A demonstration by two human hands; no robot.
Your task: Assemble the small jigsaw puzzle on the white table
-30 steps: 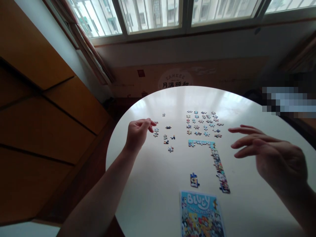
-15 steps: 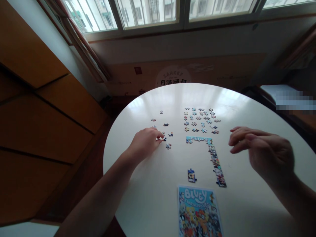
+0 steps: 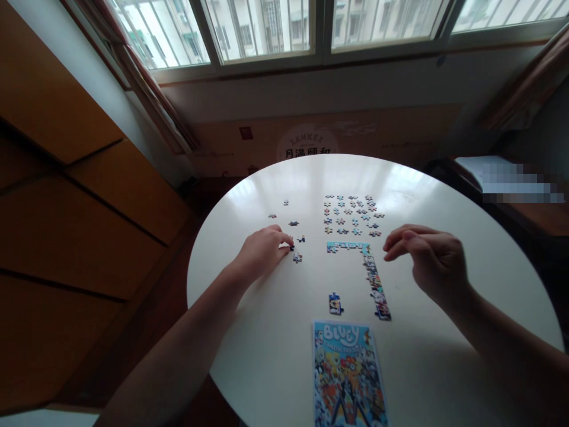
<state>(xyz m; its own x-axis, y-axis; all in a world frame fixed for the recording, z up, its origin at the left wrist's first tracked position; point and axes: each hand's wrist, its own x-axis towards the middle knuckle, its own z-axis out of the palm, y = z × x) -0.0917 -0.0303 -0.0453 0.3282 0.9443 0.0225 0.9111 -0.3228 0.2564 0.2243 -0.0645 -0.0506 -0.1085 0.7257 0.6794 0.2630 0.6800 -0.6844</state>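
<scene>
"Where is the left hand (image 3: pixel 264 248)?"

"Left of the frame's centre, low over the glossy white round table (image 3: pixel 267 356). Its thumb and forefinger are bent together at a small, dark, knobbed puzzle piece (image 3: pixel 292 248); I can't tell whether they grip it. A pale multicoloured puzzle piece (image 3: pixel 297 258) lies just below."

"And the right hand (image 3: pixel 433 258)?"

"Right of centre, above the table, fingers curled towards the thumb. I can't tell whether anything is held inside. Nearest is the multicoloured, corner-shaped strip of joined puzzle pieces (image 3: pixel 372 274)."

"The other pieces?"

"Small multicoloured loose puzzle pieces (image 3: pixel 341 221) sit in rough rows above the strip, just right of the frame's middle. A dark-blue-edged puzzle section (image 3: pixel 335 304) lies lower, left of the strip's bottom end."

"At bottom centre?"

"A blue rectangular picture sheet (image 3: pixel 349 373), printed 'BLUEY', crowded with colourful characters."
</scene>
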